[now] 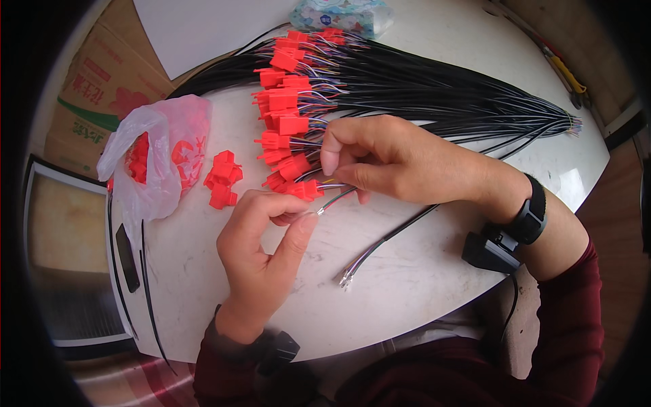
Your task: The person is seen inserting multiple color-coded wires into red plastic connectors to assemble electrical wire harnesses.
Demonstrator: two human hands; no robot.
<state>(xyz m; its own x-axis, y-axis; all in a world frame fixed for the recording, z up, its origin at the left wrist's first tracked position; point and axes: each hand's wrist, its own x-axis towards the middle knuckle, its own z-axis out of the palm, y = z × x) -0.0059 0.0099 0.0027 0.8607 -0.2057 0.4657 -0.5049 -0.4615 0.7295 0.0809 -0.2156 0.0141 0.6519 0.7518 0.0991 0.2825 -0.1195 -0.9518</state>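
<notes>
My left hand (261, 247) pinches the bare metal terminal of a thin wire (336, 198) between thumb and forefinger. That wire runs up to the right, under the fingers of my right hand (380, 159). The right hand is closed, thumb and forefinger nearly together and its lower fingers curled round the wire; part of the grip is hidden. Just above my left fingertips lies a red plastic connector housing (303, 190), lowest in a column of wired red housings (283, 102). Below my right hand, a black cable (393, 234) ends in several loose wires with metal terminals.
Bundled black cables (461, 81) fan across the far table (224, 292). At left stand a plastic bag (163, 146) of red housings and a loose pile of housings (222, 180). A tissue pack (342, 17), cardboard box (102, 88) and yellow-handled tool (568, 74) lie around the edges.
</notes>
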